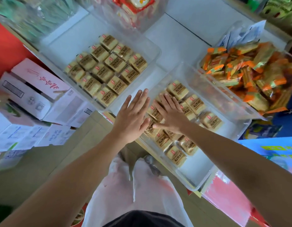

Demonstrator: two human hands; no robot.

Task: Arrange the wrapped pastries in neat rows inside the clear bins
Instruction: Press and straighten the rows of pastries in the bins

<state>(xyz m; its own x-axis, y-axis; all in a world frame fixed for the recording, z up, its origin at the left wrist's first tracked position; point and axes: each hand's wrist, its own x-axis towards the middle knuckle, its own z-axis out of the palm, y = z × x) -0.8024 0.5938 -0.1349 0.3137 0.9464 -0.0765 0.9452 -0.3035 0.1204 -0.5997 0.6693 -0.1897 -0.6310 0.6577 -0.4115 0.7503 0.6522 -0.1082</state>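
Observation:
Two clear bins hold tan wrapped pastries with brown labels. The far bin (151,46) has several pastries (107,69) lined up in neat rows. The near bin (205,181) holds more pastries (196,104), less evenly laid. My right hand (171,112) lies flat with straight fingers on the pastries at the near bin's left side. My left hand (133,117) is flat too, fingers straight, hovering at that bin's left edge beside my right hand; I cannot tell whether it touches anything.
A bin of orange-wrapped snacks (250,74) stands to the right. Another clear bin with red-and-white packs (133,12) is at the back, green packs (35,17) at back left. White cardboard boxes (37,89) sit at the left. Floor and my legs are below.

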